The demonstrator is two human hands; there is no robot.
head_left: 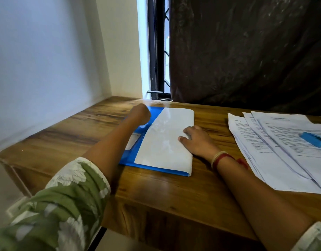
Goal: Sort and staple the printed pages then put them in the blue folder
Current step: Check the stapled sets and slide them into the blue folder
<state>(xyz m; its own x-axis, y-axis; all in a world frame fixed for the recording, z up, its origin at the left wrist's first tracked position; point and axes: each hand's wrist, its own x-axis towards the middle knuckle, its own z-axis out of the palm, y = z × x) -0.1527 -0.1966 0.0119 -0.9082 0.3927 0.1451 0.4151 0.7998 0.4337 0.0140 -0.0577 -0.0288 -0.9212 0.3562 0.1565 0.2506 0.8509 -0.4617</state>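
Wooden desk (156,192): flat right hand (197,142) on blue folder (128,158) edge, left hand (140,114) curled (grip unclear)

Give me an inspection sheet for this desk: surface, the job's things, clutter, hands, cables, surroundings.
Surface: wooden desk, glossy grain.
Job's things: blue folder lying flat, a white sheet over most of it; pages fanned at the right, apart from the folder; blue stapler on top of the pages.
Clutter: nothing seen.
Hands: left hand curled over the folder's far left part, what it holds is hidden; right hand flat on the sheet's right edge.
Cables: nothing seen.
Surroundings: white wall at left, window behind, dark curtain at right.
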